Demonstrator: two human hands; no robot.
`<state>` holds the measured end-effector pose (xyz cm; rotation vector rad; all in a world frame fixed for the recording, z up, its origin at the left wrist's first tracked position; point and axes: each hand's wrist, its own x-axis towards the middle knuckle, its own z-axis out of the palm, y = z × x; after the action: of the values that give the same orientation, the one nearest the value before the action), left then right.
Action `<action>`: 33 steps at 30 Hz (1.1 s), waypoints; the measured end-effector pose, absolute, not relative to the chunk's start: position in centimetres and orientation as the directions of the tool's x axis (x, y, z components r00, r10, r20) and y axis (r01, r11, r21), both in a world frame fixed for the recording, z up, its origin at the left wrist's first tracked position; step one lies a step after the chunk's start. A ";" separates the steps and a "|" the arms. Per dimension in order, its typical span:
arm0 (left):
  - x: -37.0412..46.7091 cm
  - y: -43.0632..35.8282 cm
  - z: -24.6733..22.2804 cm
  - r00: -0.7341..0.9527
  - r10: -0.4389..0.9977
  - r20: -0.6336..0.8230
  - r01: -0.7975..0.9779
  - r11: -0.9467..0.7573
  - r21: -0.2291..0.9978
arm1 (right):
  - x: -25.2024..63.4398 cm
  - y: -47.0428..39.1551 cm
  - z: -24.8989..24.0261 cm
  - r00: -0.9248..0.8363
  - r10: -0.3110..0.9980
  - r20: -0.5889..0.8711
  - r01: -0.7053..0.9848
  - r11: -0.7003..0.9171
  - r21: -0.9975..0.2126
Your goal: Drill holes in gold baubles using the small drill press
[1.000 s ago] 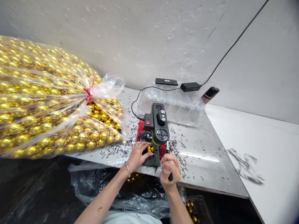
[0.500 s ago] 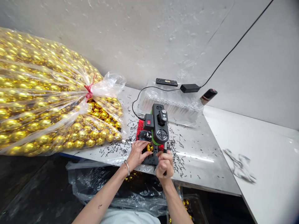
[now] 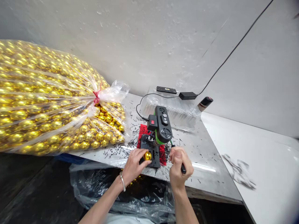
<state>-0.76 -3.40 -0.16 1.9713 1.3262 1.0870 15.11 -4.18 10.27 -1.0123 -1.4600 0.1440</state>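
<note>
A small black machine point(image 3: 163, 124) with a red switch stands on a red mat point(image 3: 143, 130) strewn with dark bits. Between the thumb and fingers of my left hand point(image 3: 134, 165) is a shiny gold ball point(image 3: 147, 156), held over the machine's black base plate point(image 3: 155, 160) at its front left. My right hand point(image 3: 181, 168) is wrapped round the black handle point(image 3: 183, 169) of the machine's lever, to the right of the base.
A big clear bag of gold balls point(image 3: 46, 102) fills the left. Behind the machine lie a clear plastic tray point(image 3: 173, 112), a black adapter point(image 3: 187, 95), and a dark-capped bottle point(image 3: 205, 103). White gloves point(image 3: 240, 171) rest at right; an open plastic bag point(image 3: 100, 186) hangs below the table edge.
My right hand has swung the lever outward to the right, away from the machine. My left hand and the gold ball have drawn back slightly from the machine head. The view has shifted a little.
</note>
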 end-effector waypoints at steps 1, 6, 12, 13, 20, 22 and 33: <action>-1.5 -4.7 -0.3 0.241 0.917 0.318 0.503 -0.398 0.767 | 15.1 -4.2 10.1 0.178 0.633 0.754 0.482 0.612 -0.627; -4.4 -10.6 -2.6 0.432 0.883 0.185 0.562 -0.424 0.710 | 15.1 -4.2 8.6 0.185 0.589 0.787 0.473 0.648 -0.597; -4.1 -11.7 -4.7 0.442 0.884 0.151 0.669 -0.437 0.601 | 14.9 -4.1 8.3 0.204 0.587 0.784 0.464 0.647 -0.605; -3.9 -11.5 -4.7 0.445 0.884 0.145 0.679 -0.438 0.589 | 14.9 -4.2 8.3 0.205 0.591 0.780 0.463 0.644 -0.610; -3.9 -10.7 -3.6 0.480 0.864 0.154 0.660 -0.471 0.585 | 15.1 -4.3 8.1 0.172 0.591 0.788 0.460 0.659 -0.595; -4.3 -10.4 -3.0 0.487 0.858 0.164 0.644 -0.479 0.596 | 15.2 -4.2 8.0 0.163 0.586 0.794 0.459 0.667 -0.587; -11.4 2.3 5.0 0.085 0.913 0.399 0.932 -0.214 0.291 | 15.3 -4.2 8.0 0.145 0.591 0.794 0.430 0.685 -0.588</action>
<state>-11.39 2.30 5.00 2.3415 1.9923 0.8099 15.25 -4.21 7.98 -0.8916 -1.4805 0.1414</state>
